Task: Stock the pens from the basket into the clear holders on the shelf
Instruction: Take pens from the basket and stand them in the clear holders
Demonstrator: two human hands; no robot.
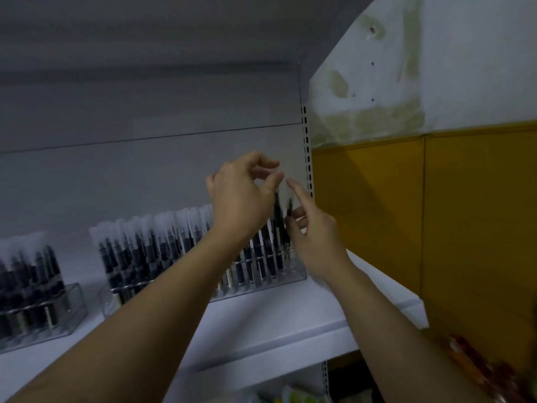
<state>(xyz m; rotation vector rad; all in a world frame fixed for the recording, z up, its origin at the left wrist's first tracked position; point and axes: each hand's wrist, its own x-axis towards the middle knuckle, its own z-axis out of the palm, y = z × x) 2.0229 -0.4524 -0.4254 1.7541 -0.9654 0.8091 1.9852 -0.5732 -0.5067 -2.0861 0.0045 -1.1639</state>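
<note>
Your left hand [241,196] is raised above the right end of the holder [261,287], with its thumb and forefinger pinched together on the top of a pen [278,216] in a clear sleeve. The pen hangs nearly upright from that pinch, and its lower end sits among the pens at the right end of the holder.

Your right hand [313,237] is just right of the holder's right end and close beside your left hand. Its forefinger is straight and points up toward the left fingertips. Its thumb and curled fingers look pinched on a second pen [289,209]. Blur there makes the grip hard to be sure of. That pen stands upright just right of the first one, also over the holder's right end.

The holder is long and clear, and it stands on the white shelf [276,315], toward the back. It is packed with rows of dark pens [139,251], all upright, with frosted sleeve tops rising above them. Well to the left of the holder, a smaller holder [69,303] stands on the same shelf, also full of dark pens.

Behind the holder's right end, a slotted post [306,158] runs up the back corner of the shelf. Right of the holder, past the shelf's edge, the wall is yellow [377,213] below and patchy white above. Below and far right of the holder there are some orange things [470,365], too blurred to make out.
</note>
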